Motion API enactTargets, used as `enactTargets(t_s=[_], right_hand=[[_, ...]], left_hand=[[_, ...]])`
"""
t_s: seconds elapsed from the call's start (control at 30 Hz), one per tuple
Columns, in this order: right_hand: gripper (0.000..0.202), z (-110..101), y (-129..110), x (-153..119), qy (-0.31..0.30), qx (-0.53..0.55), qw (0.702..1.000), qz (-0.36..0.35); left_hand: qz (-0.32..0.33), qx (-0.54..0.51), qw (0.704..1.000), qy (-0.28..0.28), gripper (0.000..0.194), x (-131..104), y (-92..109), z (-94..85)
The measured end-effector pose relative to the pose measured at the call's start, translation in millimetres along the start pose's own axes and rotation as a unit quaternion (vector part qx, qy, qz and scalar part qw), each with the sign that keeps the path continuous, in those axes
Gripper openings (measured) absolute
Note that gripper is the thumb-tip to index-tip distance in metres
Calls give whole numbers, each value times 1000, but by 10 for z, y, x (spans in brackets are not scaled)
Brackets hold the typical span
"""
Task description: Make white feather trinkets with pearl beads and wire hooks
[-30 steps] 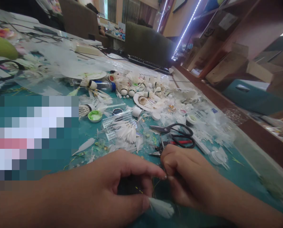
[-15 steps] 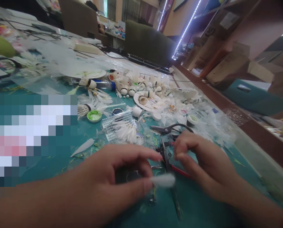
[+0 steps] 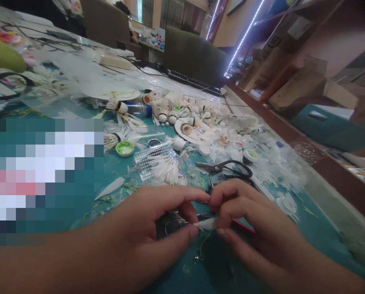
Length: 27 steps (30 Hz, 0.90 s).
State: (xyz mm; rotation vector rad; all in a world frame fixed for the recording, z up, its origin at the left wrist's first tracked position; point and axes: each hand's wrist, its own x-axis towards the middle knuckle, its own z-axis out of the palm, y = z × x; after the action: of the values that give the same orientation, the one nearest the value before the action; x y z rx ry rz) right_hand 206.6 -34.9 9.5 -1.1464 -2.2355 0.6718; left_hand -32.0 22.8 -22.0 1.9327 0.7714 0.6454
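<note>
Two hands, near edge of the counter [image 3: 326, 196]: left hand [image 3: 151, 228], thumb and fingers together, clamped on the narrow base of one white feather [image 3: 206, 224]; right hand [image 3: 255, 224], fingers curled over its other end, grip partly hidden, closure cannot be told. Feather held between them, above a green mat [image 3: 211, 271]. Open room: mat below the hands and right of the right wrist. Tight side: black-handled scissors [image 3: 220, 166] just beyond the right hand. Farther: green paint dish [image 3: 125, 148], shuttlecocks [image 3: 116, 105], black keyboard [image 3: 194, 81]. Room: dark chair [image 3: 194, 53], cardboard boxes [image 3: 304, 87].
</note>
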Motion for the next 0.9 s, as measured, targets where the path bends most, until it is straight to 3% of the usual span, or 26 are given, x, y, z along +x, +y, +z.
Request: enactTargets(t_s=[0.17, 0.4, 0.57, 0.9], right_hand=[[24, 32, -1, 69, 32, 34, 999, -9], [26, 73, -1, 122, 79, 64, 995, 7], [26, 72, -10, 95, 82, 75, 993, 24], [25, 62, 2, 83, 96, 84, 991, 37]], left_hand=[[-8, 14, 999, 28, 35, -20, -61, 61], [38, 46, 998, 21, 42, -74, -122, 66], [67, 43, 997, 22, 42, -73, -102, 41], [54, 19, 998, 4, 35, -14, -40, 36]])
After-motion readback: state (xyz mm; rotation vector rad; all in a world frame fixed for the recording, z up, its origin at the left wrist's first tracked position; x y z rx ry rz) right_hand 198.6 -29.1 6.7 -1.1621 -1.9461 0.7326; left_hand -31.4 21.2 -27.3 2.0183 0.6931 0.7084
